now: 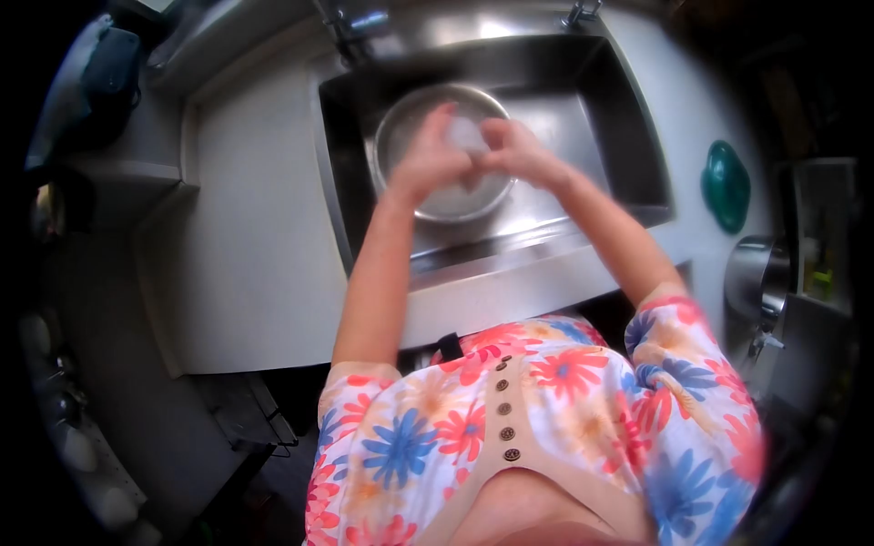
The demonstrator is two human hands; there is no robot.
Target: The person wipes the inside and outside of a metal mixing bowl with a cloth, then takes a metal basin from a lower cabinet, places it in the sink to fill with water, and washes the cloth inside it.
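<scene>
A round metal bowl (455, 215) stands in the left part of the steel sink (555, 127), with what looks like water in it. Over the bowl my left hand (432, 156) and my right hand (519, 153) meet at the fingers and thumbs. Between them is a whitish, blurred thing (467, 135) that I cannot make out. The fingers of both hands are bent round toward it and smeared by motion. Something small and dark hangs just below the touching fingertips, too blurred to name.
Two taps, one a faucet (341, 32), rise behind the sink. A green dish (726, 187) lies on the right counter, with a metal pot (757, 276) beyond it. The white counter (259, 218) spreads left. A dark bag-like object (111, 73) sits at the upper left.
</scene>
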